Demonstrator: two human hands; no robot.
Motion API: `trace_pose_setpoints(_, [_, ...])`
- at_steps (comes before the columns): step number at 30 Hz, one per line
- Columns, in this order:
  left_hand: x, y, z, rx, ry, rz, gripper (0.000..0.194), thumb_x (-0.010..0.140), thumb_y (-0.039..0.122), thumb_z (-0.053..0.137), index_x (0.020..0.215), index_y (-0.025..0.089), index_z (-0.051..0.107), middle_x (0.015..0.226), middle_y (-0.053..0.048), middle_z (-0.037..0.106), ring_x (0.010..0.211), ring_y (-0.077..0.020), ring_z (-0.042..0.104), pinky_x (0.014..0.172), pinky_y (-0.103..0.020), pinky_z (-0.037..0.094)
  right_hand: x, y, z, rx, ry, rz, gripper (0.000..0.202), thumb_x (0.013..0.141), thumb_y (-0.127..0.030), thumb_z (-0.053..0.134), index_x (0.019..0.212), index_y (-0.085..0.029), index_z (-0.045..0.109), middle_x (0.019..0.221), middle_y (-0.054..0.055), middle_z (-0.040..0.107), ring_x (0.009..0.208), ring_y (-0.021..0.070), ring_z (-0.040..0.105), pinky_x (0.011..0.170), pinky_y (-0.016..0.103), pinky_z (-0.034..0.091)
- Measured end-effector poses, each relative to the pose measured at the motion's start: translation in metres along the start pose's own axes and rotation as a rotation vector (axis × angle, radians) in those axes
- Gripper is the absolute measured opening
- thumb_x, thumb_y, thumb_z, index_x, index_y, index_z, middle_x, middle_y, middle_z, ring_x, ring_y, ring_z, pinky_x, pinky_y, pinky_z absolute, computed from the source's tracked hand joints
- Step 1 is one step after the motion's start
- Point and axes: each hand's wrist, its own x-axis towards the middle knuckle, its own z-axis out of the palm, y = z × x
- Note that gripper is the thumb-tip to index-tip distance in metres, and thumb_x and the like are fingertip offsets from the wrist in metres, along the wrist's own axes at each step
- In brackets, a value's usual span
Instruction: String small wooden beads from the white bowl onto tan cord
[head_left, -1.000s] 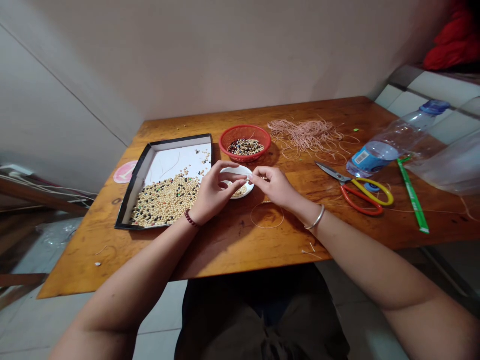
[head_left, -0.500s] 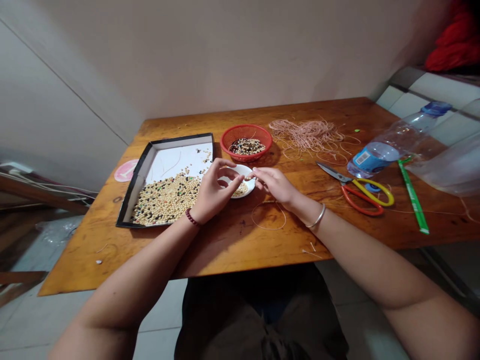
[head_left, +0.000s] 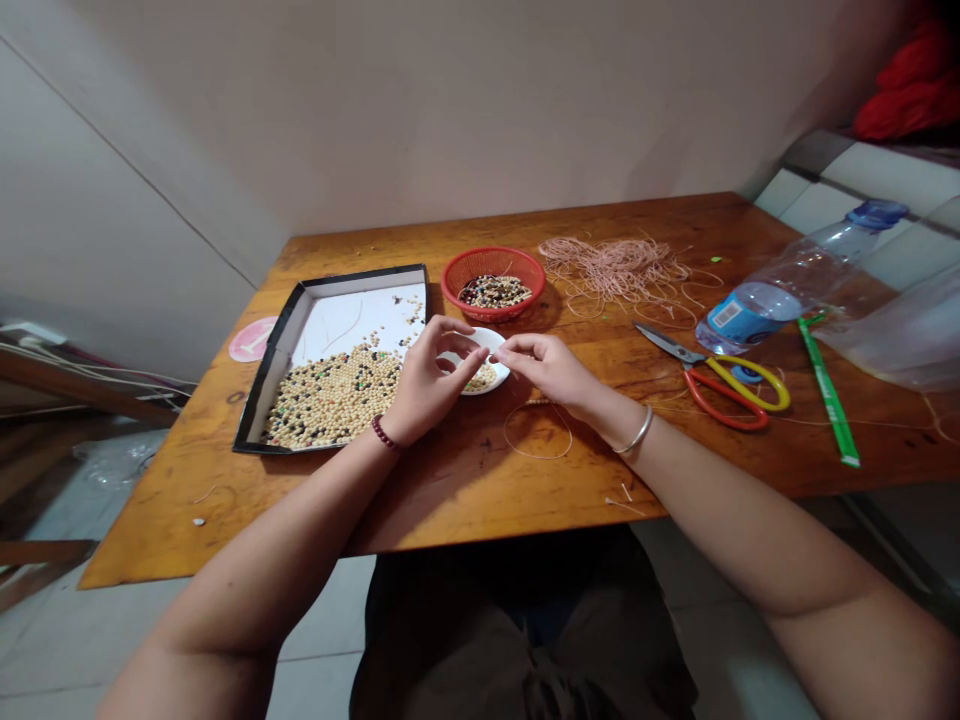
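Observation:
Over the near-left rim of a small white dish [head_left: 493,343] is my left hand [head_left: 435,375], thumb and index finger pinched on something small at their tips, probably a bead or the string end. My right hand [head_left: 545,368] is closed at the dish's right edge, its fingertips nearly meeting the left ones; it pinches the thin string. Light beads [head_left: 482,377] lie in the dish. Below my right hand the string [head_left: 538,457] loops onto the table, with a short row of threaded beads [head_left: 538,402] partly under the hand.
A black-edged tray [head_left: 259,400] of mixed beads lies left. Behind the dish stands a red basket [head_left: 493,256] with beads. A pink string tangle [head_left: 615,268], scissors [head_left: 705,372], a plastic bottle [head_left: 765,300] and a green strip [head_left: 829,400] lie to the right.
My right fingertips have shifted slightly left, closer to my left fingertips, and curled in more. My left hand has barely moved.

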Motion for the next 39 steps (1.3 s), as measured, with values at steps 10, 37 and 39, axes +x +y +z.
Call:
trace_pose_setpoints(10, [-0.002, -0.008, -0.009, 0.713, -0.156, 0.105, 0.015, 0.081, 0.035, 0.069, 0.088, 0.021, 0.067, 0.091, -0.006, 0.07, 0.084, -0.0231, 0.058, 0.074, -0.034, 0.045, 0.005, 0.002, -0.003, -0.021, 0.177, -0.011, 0.018, 0.073, -0.032, 0.063, 0.071, -0.015, 0.064, 0.06, -0.001, 0.054, 0.061, 0.0103, 0.046, 0.057, 0.024, 0.035])
trace_pose_setpoints(37, [-0.006, 0.002, -0.005, 0.965, -0.444, 0.232, 0.023, 0.094, 0.034, 0.05, 0.089, 0.019, 0.066, 0.083, -0.007, 0.067, 0.077, -0.0195, 0.062, 0.063, -0.028, 0.042, 0.003, 0.001, -0.003, -0.048, 0.189, -0.029, 0.016, 0.072, -0.029, 0.059, 0.068, -0.015, 0.066, 0.058, -0.002, 0.052, 0.06, 0.0108, 0.045, 0.059, 0.025, 0.035])
trace_pose_setpoints(39, [-0.006, 0.002, -0.005, 0.987, -0.458, 0.23, 0.025, 0.095, 0.034, 0.046, 0.088, 0.018, 0.065, 0.082, -0.007, 0.067, 0.077, -0.0194, 0.062, 0.064, -0.028, 0.042, 0.003, 0.002, -0.003, -0.048, 0.187, -0.03, 0.017, 0.072, -0.03, 0.059, 0.068, -0.015, 0.066, 0.056, -0.003, 0.05, 0.059, 0.0106, 0.044, 0.058, 0.025, 0.035])
